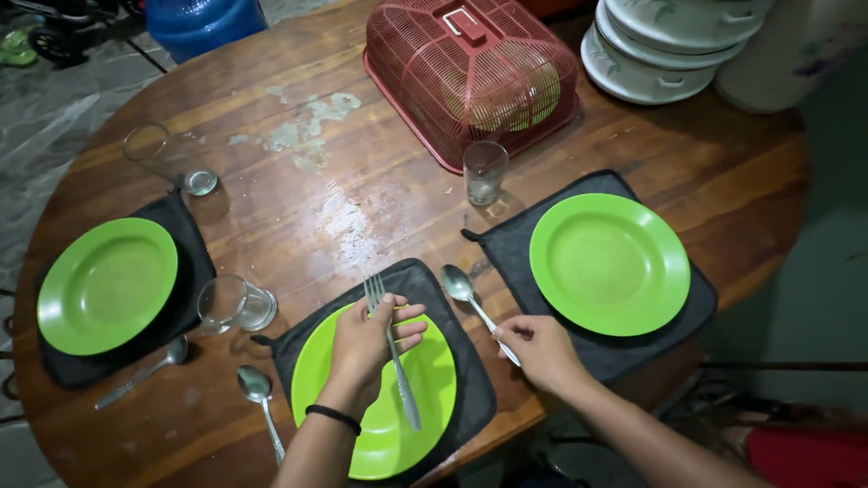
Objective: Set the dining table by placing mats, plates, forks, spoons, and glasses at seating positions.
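Steel fork (pixel 391 352) in left hand (pixel 366 348) | spoon (pixel 475 307) in right hand (pixel 538 348)

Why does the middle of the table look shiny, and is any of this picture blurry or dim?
In the head view, light from above glares off the worn patch of the wooden table. The left hand holding the fork and the right hand holding the spoon look fairly sharp. The edges are dim, and the stacked dishes at the top right are slightly soft.
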